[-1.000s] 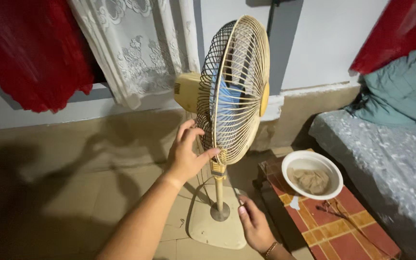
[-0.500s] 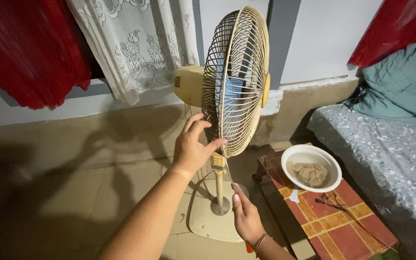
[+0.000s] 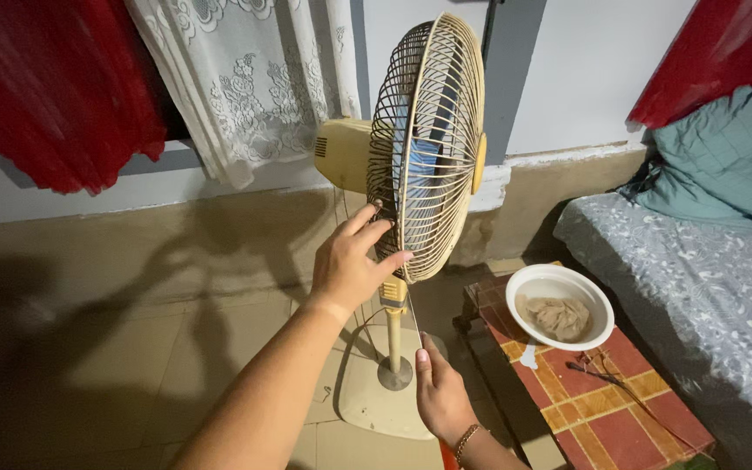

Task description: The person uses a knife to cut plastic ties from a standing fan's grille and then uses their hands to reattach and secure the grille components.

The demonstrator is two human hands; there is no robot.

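Left hand on fan grille rim

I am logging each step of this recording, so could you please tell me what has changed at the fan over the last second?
Very little changed. The left hand kept its fingers on the rear rim of the fan's wire cage, and the right hand rose slightly beside the pole, above the base. Nothing was picked up or let go. The fan itself, the white bowl and the tiled table stayed put.
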